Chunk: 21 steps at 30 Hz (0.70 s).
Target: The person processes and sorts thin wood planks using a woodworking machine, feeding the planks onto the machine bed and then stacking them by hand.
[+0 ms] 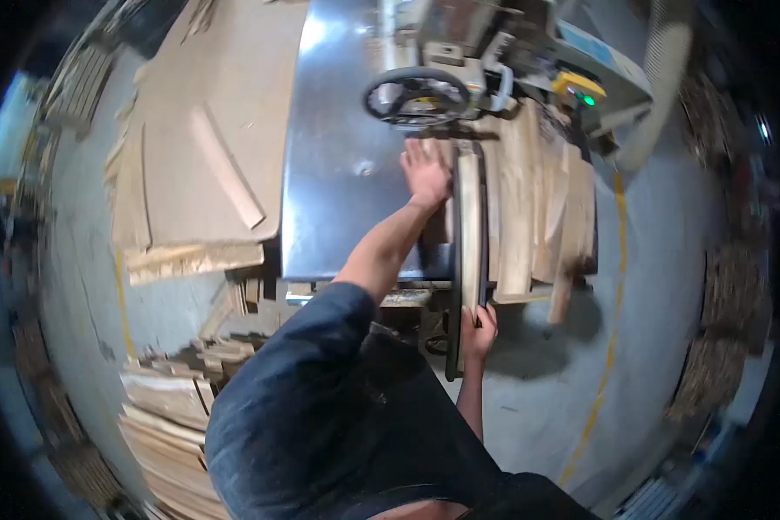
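The likeliest trouble, I judge, comes from how near the left hand (426, 173) rests to the machine below the black handwheel (416, 75), over the far right part of the metal tabletop (329, 199): a slip forward could carry its fingertips into the housing. That hand is open, palm down, fingers a little spread and pointing away from the body; whether it presses on the tabletop or on the brown wood beside it, I cannot tell. The right hand (479, 332), just beyond the tabletop's near right corner, is curled around the near end of the narrow wooden strip (470, 225); a loose or uneven grip there could let the strip twist against the dark rail (484, 217) along its side. The strip lies lengthwise along the tabletop's right side, its near end reaching past the front edge. It looks long, straight and pale yellow, darker towards its borders, with blur hiding its grain.
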### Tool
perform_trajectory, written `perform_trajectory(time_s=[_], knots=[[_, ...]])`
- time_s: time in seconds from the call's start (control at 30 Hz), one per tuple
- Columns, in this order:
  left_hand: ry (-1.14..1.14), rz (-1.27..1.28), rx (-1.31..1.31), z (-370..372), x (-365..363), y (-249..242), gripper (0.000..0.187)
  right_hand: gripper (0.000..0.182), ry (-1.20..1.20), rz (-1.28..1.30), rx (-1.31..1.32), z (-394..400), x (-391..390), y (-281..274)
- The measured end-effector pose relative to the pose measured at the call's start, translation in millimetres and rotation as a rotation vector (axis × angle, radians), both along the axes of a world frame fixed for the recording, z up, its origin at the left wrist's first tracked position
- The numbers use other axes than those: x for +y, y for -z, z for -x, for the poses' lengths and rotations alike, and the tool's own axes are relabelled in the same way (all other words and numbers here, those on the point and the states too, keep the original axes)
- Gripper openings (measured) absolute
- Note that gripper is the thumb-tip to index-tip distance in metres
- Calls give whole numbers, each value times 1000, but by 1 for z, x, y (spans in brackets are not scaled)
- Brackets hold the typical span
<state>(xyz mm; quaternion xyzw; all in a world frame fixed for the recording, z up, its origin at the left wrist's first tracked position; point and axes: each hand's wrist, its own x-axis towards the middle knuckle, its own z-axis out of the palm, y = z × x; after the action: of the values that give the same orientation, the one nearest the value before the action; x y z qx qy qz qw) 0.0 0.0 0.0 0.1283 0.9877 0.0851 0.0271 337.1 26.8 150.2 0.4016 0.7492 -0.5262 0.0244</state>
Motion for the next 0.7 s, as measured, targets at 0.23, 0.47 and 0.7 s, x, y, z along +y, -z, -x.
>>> perform_trajectory(time_s=[0.23,0.47,0.7], knots=[[-162,-1121,493,166,111,-47,30,20,-45,-405,403,122,123,65],[-346,-400,557,168,-71,-25,45,23,24,-453,386,111,122,66],[-548,-250,76,148,-254,-44,48,25,12,-433,440,107,130,78]])
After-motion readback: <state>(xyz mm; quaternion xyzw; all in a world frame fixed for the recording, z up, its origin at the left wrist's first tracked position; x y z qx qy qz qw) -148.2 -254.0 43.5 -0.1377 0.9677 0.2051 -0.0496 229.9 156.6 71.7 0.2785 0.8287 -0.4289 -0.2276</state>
